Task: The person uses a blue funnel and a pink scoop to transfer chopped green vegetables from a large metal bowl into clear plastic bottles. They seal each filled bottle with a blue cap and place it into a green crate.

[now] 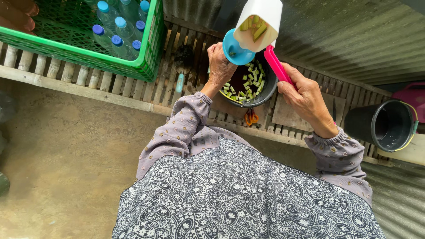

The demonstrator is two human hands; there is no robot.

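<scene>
Head view: left hand (220, 62) grips a round blue plastic scoop (236, 48), right hand (304, 95) is clenched on the pink handle (278, 66) of a white plastic container (260, 20), tipped so the cut green stalk pieces (255, 27) inside hang right above the dark round pot (249, 82), which sits on the slatted bamboo worktop (168, 84).

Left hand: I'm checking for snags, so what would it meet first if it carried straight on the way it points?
Probably the blue cup that the left hand already touches; the white container lies just beyond, though depth is unclear.
</scene>
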